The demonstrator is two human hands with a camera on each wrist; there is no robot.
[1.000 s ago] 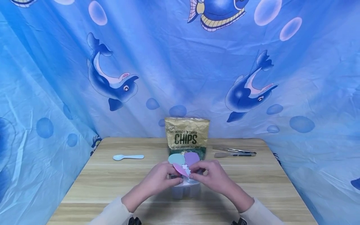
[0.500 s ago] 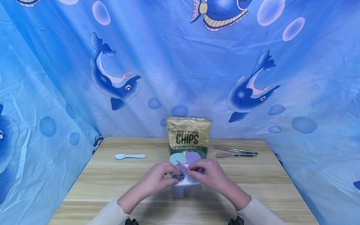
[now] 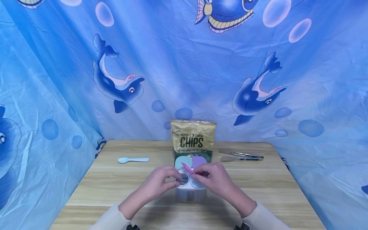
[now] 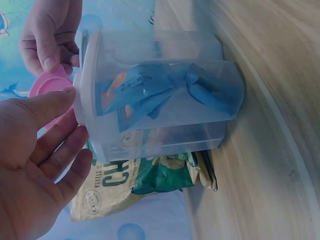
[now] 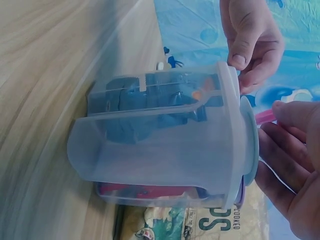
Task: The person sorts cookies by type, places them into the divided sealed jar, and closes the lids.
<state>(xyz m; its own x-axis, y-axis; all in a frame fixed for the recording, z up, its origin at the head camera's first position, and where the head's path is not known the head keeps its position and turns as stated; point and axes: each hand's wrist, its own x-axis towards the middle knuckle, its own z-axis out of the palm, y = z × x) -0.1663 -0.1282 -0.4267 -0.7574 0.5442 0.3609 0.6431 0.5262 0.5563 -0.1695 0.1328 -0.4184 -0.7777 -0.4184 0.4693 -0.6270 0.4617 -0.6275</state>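
A clear plastic container [image 3: 191,194] with separate compartments and a white top stands on the table. The pink lid [image 3: 187,168] of its front left compartment is tilted up, pinched at the edge between my right thumb and fingers. My right hand [image 3: 215,179] is over the container's right side. At the uncovered round opening, relaxed fingers and thumb of my left hand [image 3: 159,180] touch the rim. Blue wrapped packets [image 4: 142,90] lie inside that compartment. Green [image 3: 183,162] and purple lids [image 3: 199,161] cover the back compartments; a pale blue lid [image 5: 248,142] covers the front right one.
Right behind the container stands a gold and green chips bag [image 3: 193,135]. A pale blue spoon [image 3: 133,160] lies on the left of the wooden table [image 3: 115,185]; tongs [image 3: 241,156] lie at the back right. A blue sea-print curtain [image 3: 184,64] hangs behind.
The pink lid has swung up and back, uncovering the opening. My left hand has let go of it and sits at the rim; my right hand now holds the lid.
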